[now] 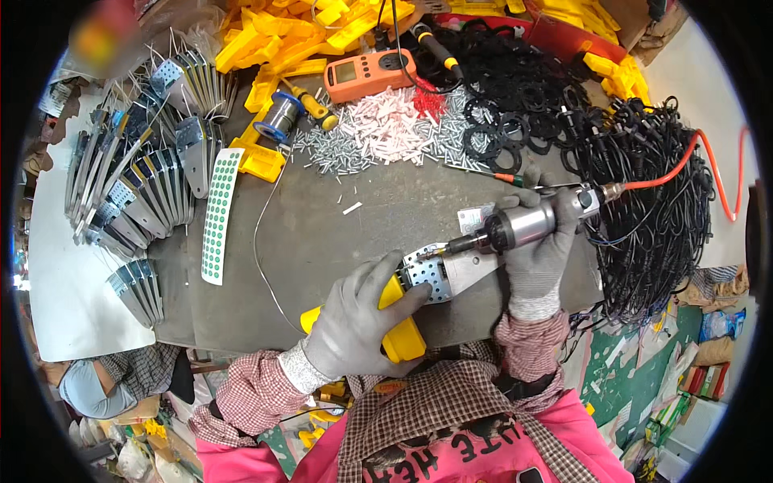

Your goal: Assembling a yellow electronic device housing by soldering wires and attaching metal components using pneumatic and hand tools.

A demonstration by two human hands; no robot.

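My left hand [350,326], in a grey glove, is closed around a yellow plastic housing [405,342] near the table's front edge. Against the housing lies a metal plate [471,272] with a perforated blue-white end [431,278], which my left fingers press on. My gloved right hand [534,262] grips a silver and black air screwdriver [519,228], held nearly level and pointing left. Its bit meets the perforated end or sits just above it; which one I cannot tell. A screw at the tip is too small to make out.
An orange hose [704,149] runs right from the screwdriver. Black cables [652,209] hang over the right edge. Behind lie loose screws [330,149], pinkish-white sleeves [386,125], black rings [491,149] and an orange multimeter [366,76]. Metal plates [157,181] and a green-dotted sticker sheet [219,217] are left.
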